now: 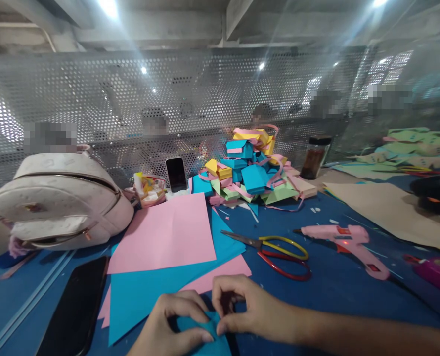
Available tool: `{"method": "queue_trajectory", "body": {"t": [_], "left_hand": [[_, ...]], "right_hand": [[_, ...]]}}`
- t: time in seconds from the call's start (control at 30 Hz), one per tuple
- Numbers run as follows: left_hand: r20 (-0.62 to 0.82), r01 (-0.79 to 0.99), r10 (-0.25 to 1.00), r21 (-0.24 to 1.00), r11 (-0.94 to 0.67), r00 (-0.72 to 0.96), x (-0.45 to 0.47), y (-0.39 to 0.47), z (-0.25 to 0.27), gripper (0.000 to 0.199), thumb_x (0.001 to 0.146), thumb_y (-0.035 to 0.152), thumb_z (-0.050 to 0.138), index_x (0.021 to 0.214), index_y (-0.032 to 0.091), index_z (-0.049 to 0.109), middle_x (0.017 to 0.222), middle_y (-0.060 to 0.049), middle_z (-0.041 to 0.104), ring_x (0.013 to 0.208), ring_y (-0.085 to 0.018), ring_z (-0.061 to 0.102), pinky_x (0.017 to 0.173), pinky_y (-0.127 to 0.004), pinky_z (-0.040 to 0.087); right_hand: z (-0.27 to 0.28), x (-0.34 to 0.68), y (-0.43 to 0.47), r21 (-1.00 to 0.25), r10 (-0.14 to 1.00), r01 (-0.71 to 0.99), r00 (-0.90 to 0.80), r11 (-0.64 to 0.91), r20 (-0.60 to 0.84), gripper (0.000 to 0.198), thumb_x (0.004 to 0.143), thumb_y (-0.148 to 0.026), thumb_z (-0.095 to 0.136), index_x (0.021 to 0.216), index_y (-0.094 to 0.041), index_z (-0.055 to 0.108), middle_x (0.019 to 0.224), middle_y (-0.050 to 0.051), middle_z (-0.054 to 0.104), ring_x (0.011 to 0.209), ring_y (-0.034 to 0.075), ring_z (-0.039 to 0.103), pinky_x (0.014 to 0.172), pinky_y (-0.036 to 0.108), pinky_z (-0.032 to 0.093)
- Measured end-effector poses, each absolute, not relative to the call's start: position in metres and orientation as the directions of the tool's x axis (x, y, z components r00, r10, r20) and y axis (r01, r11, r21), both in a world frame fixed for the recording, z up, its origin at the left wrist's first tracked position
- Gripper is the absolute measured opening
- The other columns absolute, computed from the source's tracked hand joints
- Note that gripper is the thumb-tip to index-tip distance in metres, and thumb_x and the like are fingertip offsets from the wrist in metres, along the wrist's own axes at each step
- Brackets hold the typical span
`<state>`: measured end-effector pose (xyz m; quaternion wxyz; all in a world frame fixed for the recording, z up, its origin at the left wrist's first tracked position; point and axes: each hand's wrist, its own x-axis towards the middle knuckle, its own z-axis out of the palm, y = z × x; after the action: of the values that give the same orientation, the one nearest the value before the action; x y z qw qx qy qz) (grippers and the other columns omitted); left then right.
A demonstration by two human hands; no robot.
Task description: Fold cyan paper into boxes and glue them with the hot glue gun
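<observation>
At the bottom middle of the head view, a piece of blue paper [201, 326] lies under my fingers, its lower part cut off by the frame. My left hand [175, 316] grips its left side, thumb on top and fingers curled over the far edge. My right hand [249, 309] pinches the paper's right edge between thumb and fingertips. Just beyond the hands are stacked pink sheets [168, 237] and blue sheets [138, 296]. Scissors [275, 249] with one yellow and one red handle rest past my right hand, beside a pink glue gun [348, 242].
A black phone [75, 306] and a white backpack [67, 202] are on the left. Folded paper pieces [245, 173] are heaped at the back, near a dark jar [315, 157] and an upright phone [176, 174]. Brown cardboard [386, 210] and a purple tool [437, 274] occupy the right.
</observation>
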<state>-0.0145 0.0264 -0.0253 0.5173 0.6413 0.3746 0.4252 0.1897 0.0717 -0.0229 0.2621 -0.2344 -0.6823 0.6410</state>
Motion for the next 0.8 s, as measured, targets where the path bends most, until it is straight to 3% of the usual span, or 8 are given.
{"method": "queue_trajectory", "body": {"t": [0.2,0.37,0.6,0.8], "left_hand": [[0.161,0.068,0.929,0.979,-0.194,0.334,-0.016,0.027,-0.027,0.004,0.070,0.023,0.082,0.072,0.022,0.079,0.075,-0.005,0.073,0.074,-0.019,0.067,0.070,-0.028,0.051],[0.192,0.099,0.960,0.972,-0.215,0.202,-0.018,0.030,-0.029,0.002,0.071,0.023,0.080,0.070,0.023,0.079,0.073,-0.003,0.074,0.075,-0.018,0.068,0.078,-0.029,0.053],[0.231,0.249,0.967,0.935,-0.252,0.111,-0.024,0.036,-0.026,0.007,0.077,0.024,0.074,0.071,0.023,0.077,0.074,-0.003,0.075,0.074,-0.017,0.068,0.072,-0.025,0.054],[0.261,0.324,0.964,0.909,-0.264,0.052,-0.023,0.035,-0.025,0.007,0.075,0.024,0.074,0.068,0.021,0.074,0.071,-0.002,0.072,0.070,-0.016,0.066,0.066,-0.023,0.053]], "right_hand": [[-0.023,0.191,0.073,-0.992,0.643,-0.060,-0.757,0.112,0.119,0.019,0.074,-0.028,0.078,0.074,-0.014,0.064,0.074,-0.002,0.057,0.066,0.010,0.051,0.063,0.023,0.039],[-0.026,0.192,0.075,-0.986,0.692,-0.057,-0.706,0.156,0.150,0.010,0.077,-0.020,0.074,0.085,-0.015,0.069,0.083,-0.001,0.060,0.071,0.011,0.054,0.064,0.022,0.040],[-0.027,0.191,0.077,-0.973,0.734,-0.105,-0.640,0.207,0.225,0.020,0.080,-0.019,0.070,0.100,-0.023,0.075,0.097,0.003,0.064,0.079,0.013,0.058,0.066,0.023,0.043],[-0.028,0.192,0.078,-0.968,0.743,-0.053,-0.631,0.247,0.224,0.020,0.082,-0.020,0.070,0.099,-0.028,0.077,0.107,0.005,0.068,0.087,0.017,0.062,0.070,0.025,0.044]]}}
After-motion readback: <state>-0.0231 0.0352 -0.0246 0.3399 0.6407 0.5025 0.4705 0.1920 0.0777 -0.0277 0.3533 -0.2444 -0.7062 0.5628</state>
